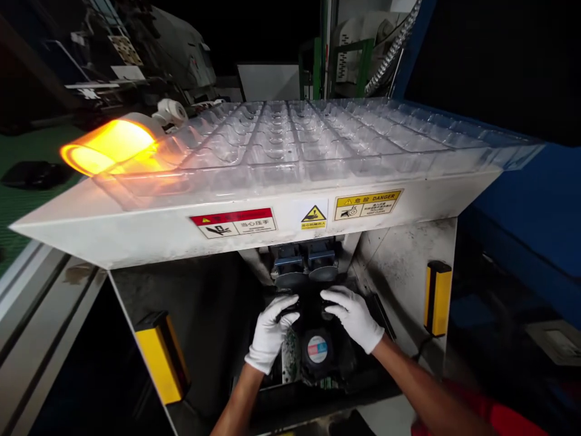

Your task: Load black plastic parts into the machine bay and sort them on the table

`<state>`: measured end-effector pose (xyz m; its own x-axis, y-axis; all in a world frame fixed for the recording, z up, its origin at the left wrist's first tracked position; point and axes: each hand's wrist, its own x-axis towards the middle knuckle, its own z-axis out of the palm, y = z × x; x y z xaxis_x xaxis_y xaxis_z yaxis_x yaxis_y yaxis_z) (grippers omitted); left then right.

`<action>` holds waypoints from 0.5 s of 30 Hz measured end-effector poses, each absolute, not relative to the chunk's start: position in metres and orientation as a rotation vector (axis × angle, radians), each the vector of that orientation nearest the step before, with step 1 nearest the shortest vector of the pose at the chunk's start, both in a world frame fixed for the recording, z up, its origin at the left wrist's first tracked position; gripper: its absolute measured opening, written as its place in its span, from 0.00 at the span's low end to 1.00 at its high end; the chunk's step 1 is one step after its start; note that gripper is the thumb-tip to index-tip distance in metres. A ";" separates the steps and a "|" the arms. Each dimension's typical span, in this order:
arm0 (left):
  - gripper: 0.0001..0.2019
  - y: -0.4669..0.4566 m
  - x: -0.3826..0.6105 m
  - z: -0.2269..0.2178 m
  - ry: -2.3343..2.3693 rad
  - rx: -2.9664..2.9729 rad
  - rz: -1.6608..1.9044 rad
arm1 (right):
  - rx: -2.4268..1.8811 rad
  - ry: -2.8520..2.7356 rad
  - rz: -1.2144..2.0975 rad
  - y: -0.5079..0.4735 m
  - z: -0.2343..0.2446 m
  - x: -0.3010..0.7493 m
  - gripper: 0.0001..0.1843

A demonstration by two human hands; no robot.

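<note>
Item: black fan unit point(318, 348), in machine bay under white hood point(136, 230), centre of opening. My left hand point(270, 334), right hand point(351, 315): gloved, fingers curled over unit's top corners. Advice: grip even, lift level, avoid 2 yellow sensor bars point(436, 298).

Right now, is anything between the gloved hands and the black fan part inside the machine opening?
Nothing visible. The left hand and right hand, both in white gloves, already rest on the black fan assembly with the round red-and-blue label, under the white machine ledge.
</note>
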<state>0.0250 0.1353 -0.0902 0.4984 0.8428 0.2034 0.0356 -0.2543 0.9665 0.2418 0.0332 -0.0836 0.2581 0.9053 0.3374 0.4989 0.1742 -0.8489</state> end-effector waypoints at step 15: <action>0.22 0.122 0.027 -0.083 0.773 1.397 0.935 | -1.776 -1.828 0.433 0.077 -0.006 0.184 0.22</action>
